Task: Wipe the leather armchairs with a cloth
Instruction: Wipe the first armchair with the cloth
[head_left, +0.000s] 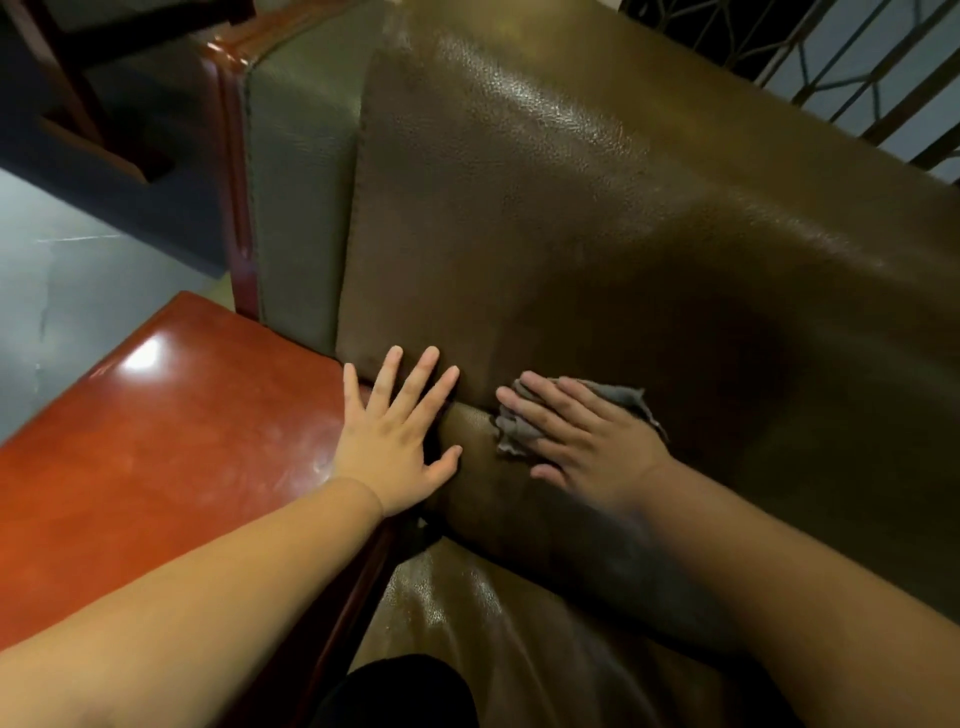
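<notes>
A brown leather armchair (597, 218) fills the middle and right of the head view, its backrest rising ahead and its seat cushion (488, 613) below. My right hand (587, 436) lies flat with straight fingers on a small grey cloth (519, 428), pressing it against the leather where the backrest meets the seat. My left hand (397, 436) is spread flat, fingers straight, resting on the lower left edge of the backrest beside the glossy red wooden armrest (171, 436). Most of the cloth is hidden under my right hand.
A red wooden frame post (234, 171) runs up the chair's left side. Grey floor (57, 291) lies to the left, with dark furniture (104, 104) at the top left. A metal window grille (852, 57) stands behind the chair at the top right.
</notes>
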